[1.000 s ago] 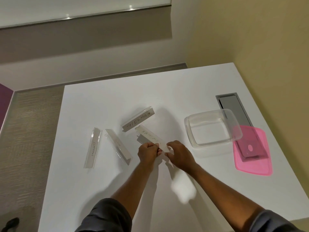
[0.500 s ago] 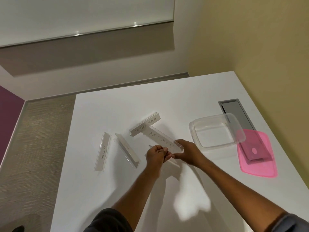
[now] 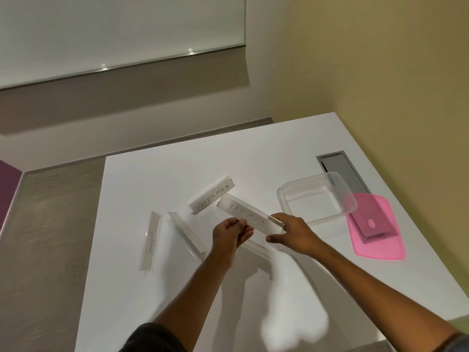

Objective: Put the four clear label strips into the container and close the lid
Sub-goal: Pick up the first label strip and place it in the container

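Observation:
Both hands hold the clear label strip marked BATMAN (image 3: 247, 215) lifted off the white table (image 3: 253, 288). My left hand (image 3: 229, 235) pinches its near edge and my right hand (image 3: 294, 232) grips its right end. The SUPERMAN strip (image 3: 212, 198) lies just behind it. Another clear strip (image 3: 186, 235) and the ELEPHANT strip (image 3: 150, 241) lie to the left. The clear container (image 3: 317, 196) stands open to the right, with its pink lid (image 3: 374, 228) lying beside it, partly under the container's corner.
A grey metal cable hatch (image 3: 341, 171) is set into the table behind the container. A yellow wall runs along the table's right side. The table's left edge drops to grey carpet (image 3: 45, 250).
The BATMAN strip has been raised off the table and tilted so its writing faces up. My right hand has slid out toward its right end. The camera view has shifted.

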{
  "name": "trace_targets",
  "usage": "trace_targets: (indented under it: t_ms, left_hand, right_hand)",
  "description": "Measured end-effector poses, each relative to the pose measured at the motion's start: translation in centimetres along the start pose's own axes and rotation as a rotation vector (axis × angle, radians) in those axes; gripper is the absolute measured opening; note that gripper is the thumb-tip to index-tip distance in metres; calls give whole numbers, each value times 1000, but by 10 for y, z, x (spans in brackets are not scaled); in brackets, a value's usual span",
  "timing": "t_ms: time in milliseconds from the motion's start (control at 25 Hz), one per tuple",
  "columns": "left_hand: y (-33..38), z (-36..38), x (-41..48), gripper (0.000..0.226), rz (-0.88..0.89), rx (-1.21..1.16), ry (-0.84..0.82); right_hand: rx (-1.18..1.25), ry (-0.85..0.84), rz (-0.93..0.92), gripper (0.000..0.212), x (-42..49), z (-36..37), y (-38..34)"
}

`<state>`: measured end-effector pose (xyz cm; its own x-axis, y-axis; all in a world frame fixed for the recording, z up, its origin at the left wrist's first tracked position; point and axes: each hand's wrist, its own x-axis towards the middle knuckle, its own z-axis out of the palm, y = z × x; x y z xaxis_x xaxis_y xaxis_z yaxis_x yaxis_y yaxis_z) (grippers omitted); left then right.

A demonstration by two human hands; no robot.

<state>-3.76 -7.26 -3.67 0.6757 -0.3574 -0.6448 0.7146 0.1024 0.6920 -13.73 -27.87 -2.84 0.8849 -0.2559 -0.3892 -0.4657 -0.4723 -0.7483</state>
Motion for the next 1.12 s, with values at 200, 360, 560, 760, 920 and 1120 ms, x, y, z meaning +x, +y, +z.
trace_targets:
  t_ms: [200,360,560,760,920,1120]
  left_hand:
    - [9,12,7,19,9,-86,21]
    - [2,37,9,20,7,-83,-5]
    - [-17,84,16,22,4,-83,-68]
    - [-19,115,32,38,32,25,-114]
    - [-7,129,51,72,162,330,-22]
    - [3,150,71,88,470,1001,-49]
  right_hand:
    - [-43,-13,5,60,-2,-24,8]
    - [-176,-22,8,65,6,-46,16]
    - [-317,-27,-52,72,19,-84,33]
    - [-332,-50,-79,66,28,-135,56]
    - [-350,-64,-133,61,36,-169,74]
    - [-397,-97,-144,68,50,-195,89]
